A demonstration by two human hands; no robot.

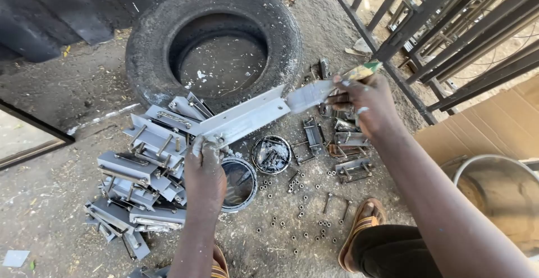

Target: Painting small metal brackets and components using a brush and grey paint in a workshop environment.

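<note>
Gripping one end of a grey metal angle bracket (247, 115), the left hand (205, 171) has its fingers wrapped tight around the lower end, so the piece slants up toward two o'clock above the dirt floor (67, 87). At its upper end the right hand (368, 104) pinches a paintbrush (331, 84), fingers closed on the handle, and the grey-loaded bristles lie flat against the bracket's tip. Just below the left hand, at five o'clock from it, stands an open paint can (240, 182) with dark paint inside, and beside that, at two o'clock, lies a round lid (271, 154) smeared grey. At nine o'clock from the bracket a heap of painted brackets (143, 177) with bolts sticking out is stacked on the floor. At three o'clock, under the right hand, several unpainted brackets (337, 143) lie scattered. Small nuts and bolts (303, 210) dot the floor at six o'clock, near a sandalled foot (362, 227). At twelve o'clock lies an old tyre (216, 42). A black metal gate (449, 37) leans at two o'clock, with cardboard (488, 126) and a metal bucket (499, 188) at four o'clock.
</note>
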